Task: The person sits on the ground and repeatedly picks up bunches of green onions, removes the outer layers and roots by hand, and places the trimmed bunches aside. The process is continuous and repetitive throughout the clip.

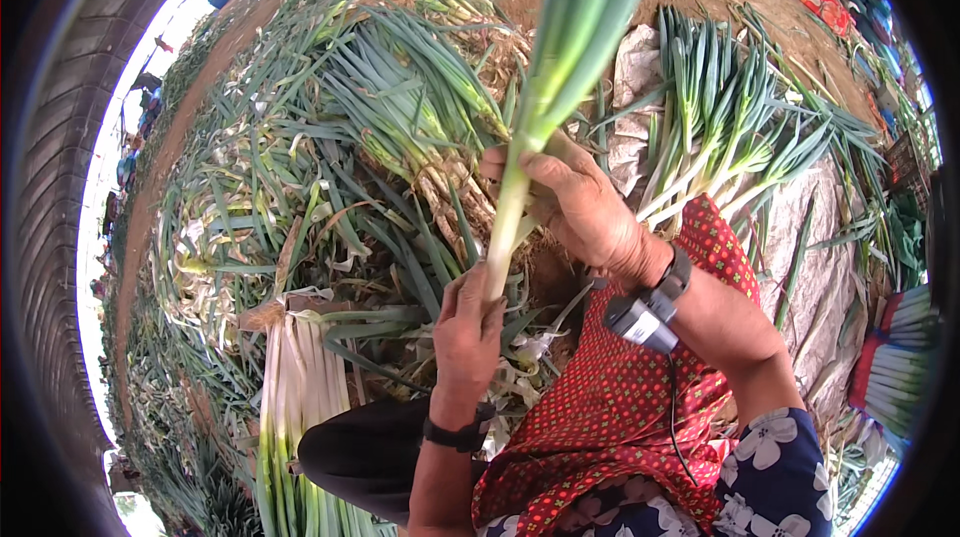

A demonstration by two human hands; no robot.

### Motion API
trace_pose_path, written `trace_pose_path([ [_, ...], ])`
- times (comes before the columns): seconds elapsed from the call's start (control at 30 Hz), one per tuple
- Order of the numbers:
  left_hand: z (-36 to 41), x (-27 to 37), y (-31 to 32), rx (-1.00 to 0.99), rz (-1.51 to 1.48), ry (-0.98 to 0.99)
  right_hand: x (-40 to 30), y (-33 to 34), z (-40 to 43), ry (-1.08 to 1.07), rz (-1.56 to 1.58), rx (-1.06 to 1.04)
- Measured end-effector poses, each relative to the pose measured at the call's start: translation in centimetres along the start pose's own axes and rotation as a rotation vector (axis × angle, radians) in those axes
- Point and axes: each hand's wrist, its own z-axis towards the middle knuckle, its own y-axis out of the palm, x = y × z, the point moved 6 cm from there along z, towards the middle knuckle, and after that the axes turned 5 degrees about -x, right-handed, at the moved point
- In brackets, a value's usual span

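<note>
Both hands are on one thick green onion stalk (pixel 511 211), tilted with its green leaves pointing up and away from me. My left hand (pixel 469 331) grips the white root end, which its fingers hide. Higher up, my right hand (pixel 581 199) holds the stalk where white turns to green, with the thumb laid across it. Behind the hands lies a heap of untrimmed green onions (pixel 420 102) with brown, dirty roots. Left of my knee, a row of cleaned green onions (pixel 300 387) lies with the white ends away from me.
More cleaned green onions (pixel 712 109) rest on a pale woven sheet (pixel 806 259) at the right. Stripped leaves (pixel 225 237) cover the ground at the left. Bundled green onions with red wrapping (pixel 896 364) lie at the far right. A cable (pixel 675 417) hangs over my red patterned apron (pixel 600 387).
</note>
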Motion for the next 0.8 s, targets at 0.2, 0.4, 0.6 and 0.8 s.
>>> trace_pose_path([
  [0.2, -1.3, -0.1, -0.5, 0.003, -0.189, 0.005, 1.2, 0.4, -0.2, 0.058, 0.202, -0.166],
  [0.4, -1.0, 2.8, 0.6, 0.202, -0.017, 0.044, 3.2, 0.5, -0.2, 0.01, 0.09, 0.076],
  [0.6, -1.1, 4.0, 0.7, 0.28, -0.041, 0.096, 2.6, 1.2, -0.9, -0.104, -0.076, 0.171],
  [0.8, -0.6, 2.7, 1.9, 0.123, -0.425, -0.123, 2.9, 1.0, -1.1, -0.017, -0.036, 0.172],
])
